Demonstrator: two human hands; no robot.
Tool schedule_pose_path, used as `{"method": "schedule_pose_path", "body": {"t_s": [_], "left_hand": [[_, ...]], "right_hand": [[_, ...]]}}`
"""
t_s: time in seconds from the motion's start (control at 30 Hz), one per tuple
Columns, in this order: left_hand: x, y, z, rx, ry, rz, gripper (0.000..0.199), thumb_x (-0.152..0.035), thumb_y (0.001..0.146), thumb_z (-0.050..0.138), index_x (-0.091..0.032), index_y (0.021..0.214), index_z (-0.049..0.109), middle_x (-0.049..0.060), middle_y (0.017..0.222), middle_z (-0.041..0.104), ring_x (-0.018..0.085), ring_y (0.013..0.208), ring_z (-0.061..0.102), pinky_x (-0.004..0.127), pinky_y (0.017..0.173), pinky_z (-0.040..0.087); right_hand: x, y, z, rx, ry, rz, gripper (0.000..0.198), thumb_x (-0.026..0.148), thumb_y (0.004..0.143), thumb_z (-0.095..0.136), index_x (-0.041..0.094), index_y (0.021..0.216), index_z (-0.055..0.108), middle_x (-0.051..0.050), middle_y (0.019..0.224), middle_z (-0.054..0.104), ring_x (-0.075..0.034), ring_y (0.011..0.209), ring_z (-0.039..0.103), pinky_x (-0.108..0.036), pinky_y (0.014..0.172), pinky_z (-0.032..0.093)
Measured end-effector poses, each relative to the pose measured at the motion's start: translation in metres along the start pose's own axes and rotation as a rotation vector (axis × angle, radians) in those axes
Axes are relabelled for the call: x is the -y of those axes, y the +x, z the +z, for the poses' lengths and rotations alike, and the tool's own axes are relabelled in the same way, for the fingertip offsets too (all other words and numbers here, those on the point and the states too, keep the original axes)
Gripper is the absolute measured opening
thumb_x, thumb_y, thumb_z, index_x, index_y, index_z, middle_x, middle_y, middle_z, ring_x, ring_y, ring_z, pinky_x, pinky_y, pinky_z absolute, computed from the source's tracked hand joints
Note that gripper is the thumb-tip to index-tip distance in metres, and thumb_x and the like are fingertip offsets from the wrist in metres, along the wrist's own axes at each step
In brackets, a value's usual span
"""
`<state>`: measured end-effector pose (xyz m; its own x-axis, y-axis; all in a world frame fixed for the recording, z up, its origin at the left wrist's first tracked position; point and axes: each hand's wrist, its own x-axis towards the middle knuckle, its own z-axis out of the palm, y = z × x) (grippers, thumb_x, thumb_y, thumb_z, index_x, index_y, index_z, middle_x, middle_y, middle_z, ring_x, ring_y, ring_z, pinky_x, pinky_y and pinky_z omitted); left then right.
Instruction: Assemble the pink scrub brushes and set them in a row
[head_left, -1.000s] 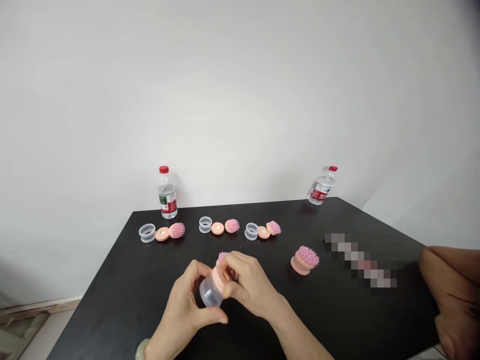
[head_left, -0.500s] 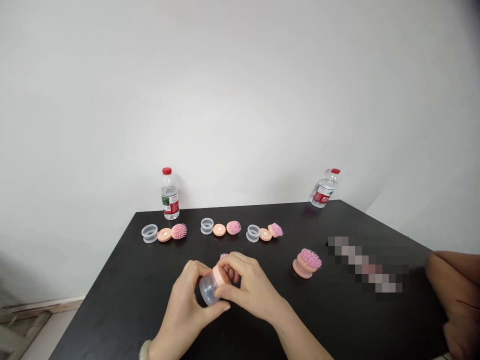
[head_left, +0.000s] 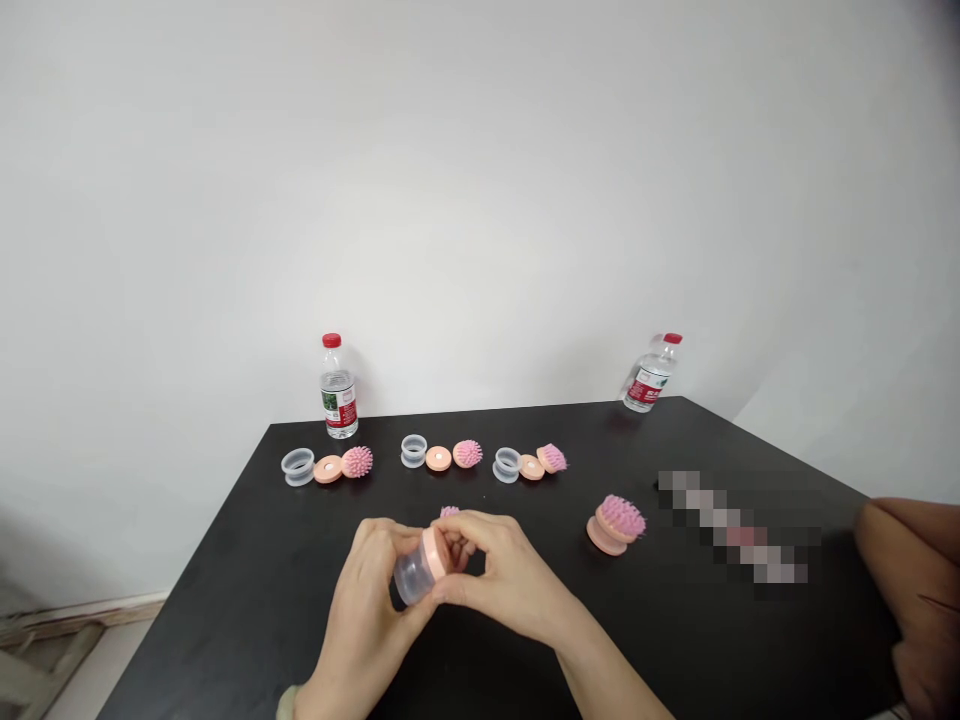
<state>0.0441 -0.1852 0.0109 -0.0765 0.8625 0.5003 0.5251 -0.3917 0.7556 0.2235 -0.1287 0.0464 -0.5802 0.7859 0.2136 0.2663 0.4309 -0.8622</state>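
Observation:
My left hand [head_left: 356, 615] is wrapped around a small clear plastic cup [head_left: 411, 578], which lies tilted with its base toward the lower left. On the cup's upper right end sits a peach lid [head_left: 434, 553]. My right hand [head_left: 517, 585] grips this lid between thumb and fingers; its far fingers are partly hidden. Just behind the right hand a pink bristle head [head_left: 450, 511] peeks out, mostly covered. To the right stands a round scrub brush [head_left: 619, 518] with pink bristles on a peach base.
Along the back of the black table [head_left: 247, 600] lie clear rings [head_left: 298, 467], peach discs [head_left: 439, 458] and pink bristle heads [head_left: 467, 454]. Water bottles stand at back left [head_left: 340, 395] and back right [head_left: 651, 380]. A pixelated strip [head_left: 739, 535] and another person's bare limb [head_left: 911, 590] are at right.
The cup and lid have tipped further onto their side and shifted slightly left. My left thumb has drawn in beneath the cup, close to my right thumb.

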Motion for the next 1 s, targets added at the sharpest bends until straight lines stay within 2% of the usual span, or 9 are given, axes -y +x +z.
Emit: {"method": "schedule_pose_path", "body": {"t_s": [0.07,0.17,0.27,0.33,0.43,0.53,0.67,0.83,1.0], "left_hand": [[0.003,-0.001,0.001,0.009,0.013,0.041,0.024,-0.018,0.076,0.08,-0.029,0.094,0.07,0.004,0.097,0.074,0.028,0.092,0.063,0.035,0.077,0.049],[0.006,-0.003,0.004,0.011,0.002,0.065,0.019,-0.019,0.08,0.075,-0.029,0.096,0.072,0.006,0.101,0.075,0.03,0.099,0.063,0.037,0.082,0.049],[0.005,-0.004,0.004,-0.041,-0.064,-0.05,0.029,-0.023,0.078,0.078,-0.03,0.105,0.072,0.007,0.107,0.073,0.032,0.102,0.063,0.039,0.086,0.049],[0.003,-0.003,0.002,-0.081,-0.134,-0.162,0.048,-0.025,0.078,0.079,-0.032,0.124,0.066,0.008,0.119,0.071,0.032,0.109,0.063,0.041,0.093,0.047],[0.002,0.002,-0.003,-0.13,-0.274,-0.294,0.054,-0.028,0.078,0.08,-0.03,0.13,0.063,0.007,0.131,0.066,0.031,0.122,0.058,0.041,0.104,0.042],[0.002,0.008,-0.007,-0.149,-0.509,-0.444,0.042,-0.035,0.075,0.083,-0.025,0.112,0.067,0.007,0.121,0.068,0.029,0.115,0.062,0.036,0.097,0.047],[0.0,0.013,-0.007,-0.163,-0.819,-0.632,0.05,-0.035,0.074,0.084,-0.026,0.118,0.061,0.003,0.109,0.07,0.026,0.108,0.067,0.039,0.093,0.054],[-0.001,0.015,-0.007,-0.115,-1.101,-0.757,0.031,-0.027,0.08,0.08,-0.018,0.107,0.068,0.007,0.108,0.073,0.03,0.11,0.071,0.044,0.103,0.053],[-0.001,0.016,-0.005,-0.06,-1.137,-0.907,0.021,-0.034,0.093,0.065,-0.013,0.094,0.071,0.009,0.088,0.076,0.023,0.083,0.077,0.031,0.076,0.061]], "right_hand": [[-0.001,0.0,0.005,0.008,-0.005,0.073,0.022,0.018,0.068,0.086,0.02,0.074,0.065,0.005,0.072,0.062,-0.012,0.062,0.057,-0.023,0.057,0.047],[-0.002,-0.001,0.011,-0.013,-0.045,0.123,0.026,0.025,0.066,0.087,0.021,0.071,0.062,0.005,0.069,0.063,-0.012,0.059,0.057,-0.022,0.054,0.045],[-0.004,0.001,0.008,-0.046,-0.109,0.129,0.023,0.029,0.069,0.086,0.021,0.074,0.065,0.004,0.071,0.065,-0.014,0.063,0.06,-0.024,0.057,0.046],[-0.006,0.003,0.0,-0.107,-0.169,0.129,0.024,0.033,0.073,0.084,0.022,0.088,0.069,0.001,0.084,0.069,-0.017,0.075,0.064,-0.027,0.065,0.05],[-0.013,0.005,-0.016,-0.198,-0.326,0.156,0.052,0.037,0.078,0.08,0.025,0.125,0.063,-0.006,0.118,0.067,-0.026,0.106,0.063,-0.037,0.085,0.052],[-0.025,0.008,-0.023,-0.087,-0.468,0.188,0.071,0.036,0.078,0.079,0.028,0.143,0.051,-0.01,0.134,0.06,-0.033,0.122,0.055,-0.046,0.096,0.048],[-0.038,0.013,-0.009,0.05,-0.514,0.214,0.08,0.036,0.076,0.081,0.027,0.148,0.047,-0.012,0.14,0.056,-0.035,0.122,0.056,-0.047,0.098,0.048],[-0.043,0.02,0.01,0.008,-0.539,0.197,0.052,0.032,0.091,0.065,0.018,0.141,0.055,-0.016,0.129,0.063,-0.035,0.118,0.058,-0.047,0.097,0.048],[-0.045,0.021,0.007,-0.061,-0.519,0.149,0.029,0.023,0.088,0.065,0.015,0.115,0.069,-0.014,0.102,0.07,-0.033,0.102,0.065,-0.047,0.09,0.052]]}}
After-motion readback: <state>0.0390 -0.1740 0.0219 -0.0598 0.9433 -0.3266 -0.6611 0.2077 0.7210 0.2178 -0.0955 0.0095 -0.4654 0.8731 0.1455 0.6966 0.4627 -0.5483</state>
